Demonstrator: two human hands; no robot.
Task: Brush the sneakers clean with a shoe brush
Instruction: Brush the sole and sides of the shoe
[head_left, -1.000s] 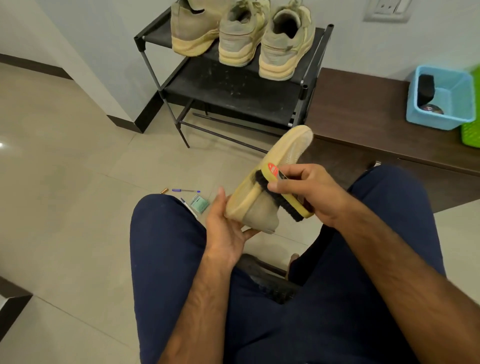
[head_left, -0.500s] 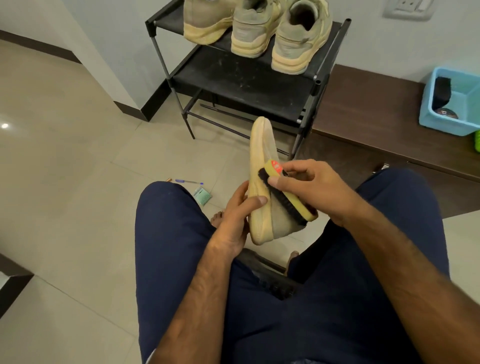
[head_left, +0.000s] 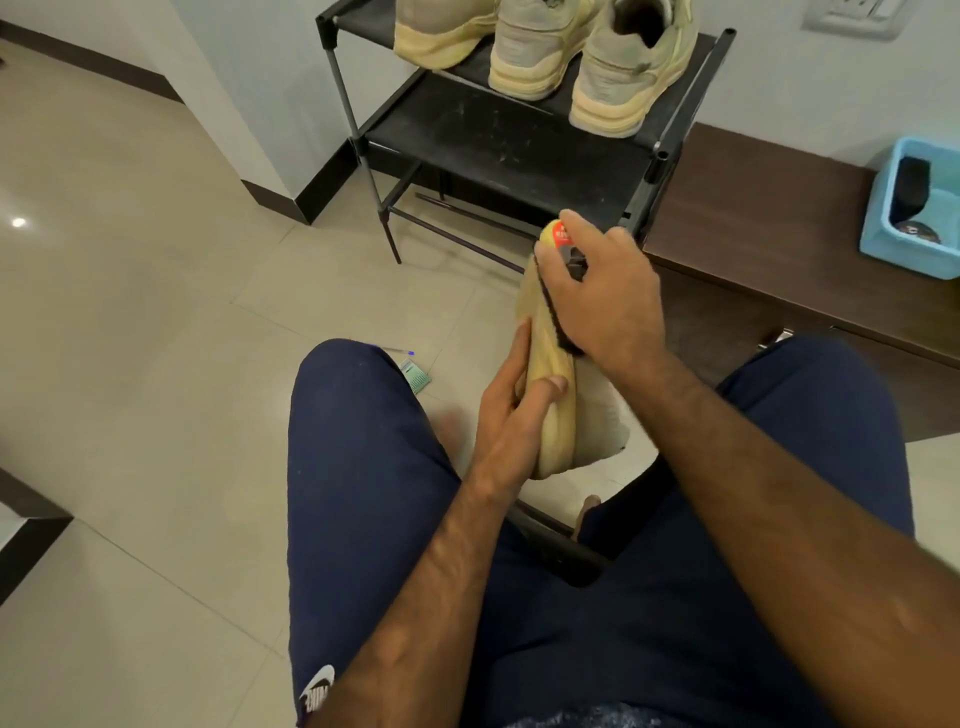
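Observation:
I hold a tan sneaker (head_left: 558, 415) on its side between my knees, its yellow sole turned left and up. My left hand (head_left: 514, 410) grips the sole near the heel end, thumb across it. My right hand (head_left: 602, 291) is closed over a yellow shoe brush (head_left: 561, 244) with a red label and black bristles, pressed against the sneaker's toe end. Most of the brush is hidden under my fingers. Three more tan sneakers (head_left: 540, 47) stand on the black shoe rack (head_left: 498, 135) ahead.
A dark wooden bench (head_left: 769, 223) runs to the right of the rack and bears a light blue tub (head_left: 914, 208) holding a black brush and a tin. A pen (head_left: 395, 351) and a small green packet (head_left: 415, 375) lie on the tiled floor by my left knee.
My right hand has slid the brush forward along the sneaker to its toe end. The sneaker has turned from sole-facing-me to edge-on, and my left hand has shifted its grip on the sole.

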